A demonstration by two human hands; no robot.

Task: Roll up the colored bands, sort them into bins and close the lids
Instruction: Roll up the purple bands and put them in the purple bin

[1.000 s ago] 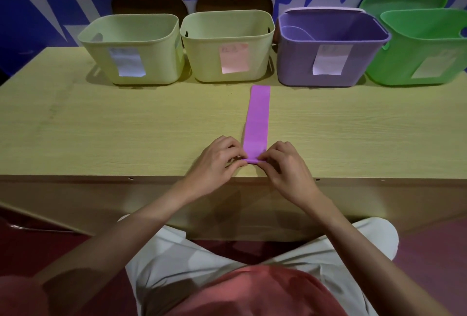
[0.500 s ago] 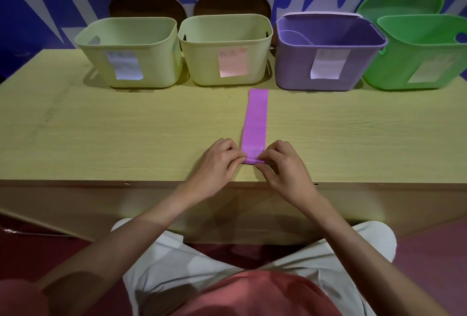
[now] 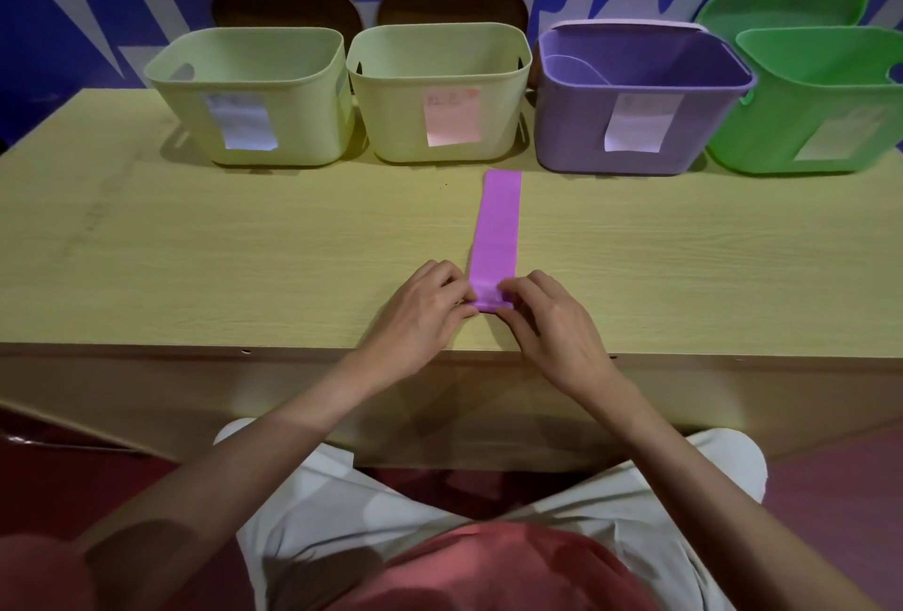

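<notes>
A purple band [image 3: 497,224] lies flat on the wooden table [image 3: 195,258], running from the bins toward me. Its near end is curled into a small roll. My left hand [image 3: 422,312] pinches the left side of that roll and my right hand [image 3: 547,322] pinches the right side. Along the table's far edge stand several open bins: two pale yellow bins [image 3: 254,121] [image 3: 391,131], a purple bin [image 3: 571,131] with a band inside, and a green bin [image 3: 762,141].
Each bin carries a paper label on its front. Two brown lids [image 3: 288,7] [image 3: 454,4] lean behind the yellow bins, a pale lid behind the purple bin, and a green lid [image 3: 777,7] behind the green bin. The table's near edge runs just under my wrists.
The fold at the band's near end has turned into a small roll, and both hands have crept slightly forward with it. The view has tilted a little.
</notes>
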